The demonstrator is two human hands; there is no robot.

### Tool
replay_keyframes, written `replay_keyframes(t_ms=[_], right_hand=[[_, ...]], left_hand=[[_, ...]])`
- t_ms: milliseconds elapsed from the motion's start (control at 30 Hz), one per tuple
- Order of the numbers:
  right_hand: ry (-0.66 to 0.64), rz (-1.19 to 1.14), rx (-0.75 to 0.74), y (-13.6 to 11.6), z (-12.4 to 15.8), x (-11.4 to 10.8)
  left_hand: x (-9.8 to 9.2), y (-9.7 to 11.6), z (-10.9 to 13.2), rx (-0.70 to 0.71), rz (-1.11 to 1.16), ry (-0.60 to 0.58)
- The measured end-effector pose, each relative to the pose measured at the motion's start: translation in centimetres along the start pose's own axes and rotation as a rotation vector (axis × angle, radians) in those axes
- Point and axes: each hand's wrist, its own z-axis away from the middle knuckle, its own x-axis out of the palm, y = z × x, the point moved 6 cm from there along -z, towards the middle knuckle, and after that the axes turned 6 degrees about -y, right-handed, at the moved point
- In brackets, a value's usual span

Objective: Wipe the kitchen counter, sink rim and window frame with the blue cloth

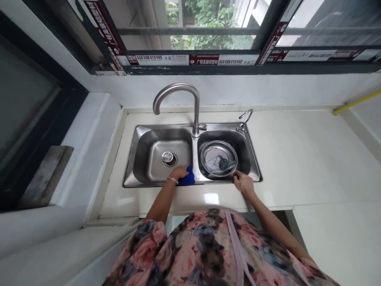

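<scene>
My left hand [179, 172], with a bracelet at the wrist, is closed on a blue cloth [187, 178] at the front rim of the left sink bowl. The cloth lies over the steel edge near the divider. My right hand [243, 182] is at the front right of the right bowl, its fingers curled beside the rim of a round metal strainer basin [215, 151]. Whether they pinch that rim is hidden. Inside the basin are a clear plastic bag and something dark. The double sink [195, 159] is stainless steel; its left bowl shows a drain strainer [167, 157].
A tall curved faucet [196, 103] rises behind the divider, and a small thin tap [247, 117] stands at the back right corner. Pale countertop [297, 159] surrounds the sink. A window [193, 59] is behind, and a yellow pipe [357, 102] runs at the right wall.
</scene>
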Motion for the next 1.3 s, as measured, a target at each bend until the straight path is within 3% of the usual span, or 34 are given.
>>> replay_keyframes(t_ms=[167,333,467,633,767,933,1100,1167,1300], right_hand=[[-0.048,0.023,0.014,-1.1,0.2,-1.1],[-0.09,0.028,0.02,-1.6,0.2,-1.8],[-0.091,0.008,0.025,-1.4,0.0,-1.8],[-0.1,-0.021,0.017,-1.3,-0.2,-1.7],[-0.09,-0.049,0.005,-1.3,-0.2,-1.7],[-0.075,-0.109,-0.005,-1.2,-0.1,-1.5],[-0.066,-0.212,0.005,-0.8,-0.1,-1.8],[-0.069,-0.437,-0.015,-0.8,0.0,-2.2],[-0.117,-1.329,-0.233,-2.7,1.5,-3.2]], left_hand=[[-0.3,1.3,3.0,-0.091,-0.075,-0.013],[1.1,7.2,4.6,0.038,-0.103,-0.015],[2.7,11.9,4.6,0.044,-0.132,0.067],[3.6,15.5,3.8,0.091,-0.098,0.151],[3.6,16.2,3.4,0.186,0.163,0.227],[3.0,14.7,4.9,0.213,0.538,0.258],[-0.1,13.7,8.1,0.194,0.521,0.482],[-1.1,14.0,8.9,0.221,0.549,0.561],[-0.7,15.9,8.5,0.285,0.922,0.563]])
